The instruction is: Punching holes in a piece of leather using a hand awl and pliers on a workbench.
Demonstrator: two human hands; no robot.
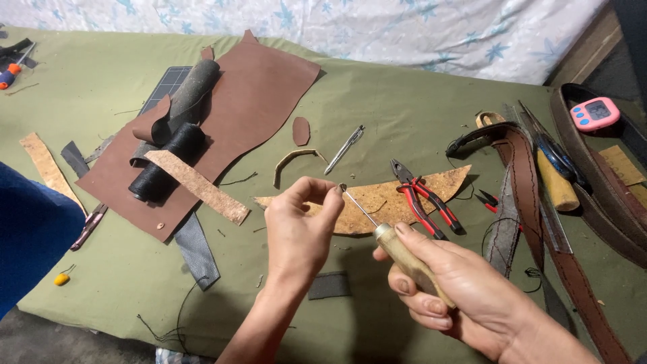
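Right hand (458,286): fingers clenched around the pale wooden handle of a thin steel-shafted awl (397,253), thumb laid along the handle's top; the shaft slants up and left.
Left hand (300,226): thumb and forefinger pinched together at the awl's tip, gripping something too small to identify; the other fingers curl loosely.
Awl tip: meets the left fingertips, held above the olive-green cloth-covered worktop (101,269).
Directly behind the fingers: a tan, crescent-shaped piece of rough leather (377,202) lying flat.
Right of the awl shaft: red-handled black pliers (424,199) resting across the crescent; small red-handled snips (486,200) just beyond.
Beyond the left fingers: a silver pen-like tool (344,149) and a curved narrow leather strip (291,162).
Far left of the fingers: a large brown leather sheet (249,101) carrying a black thread spool (165,162).
Far right: long brown stitched leather straps (539,222).
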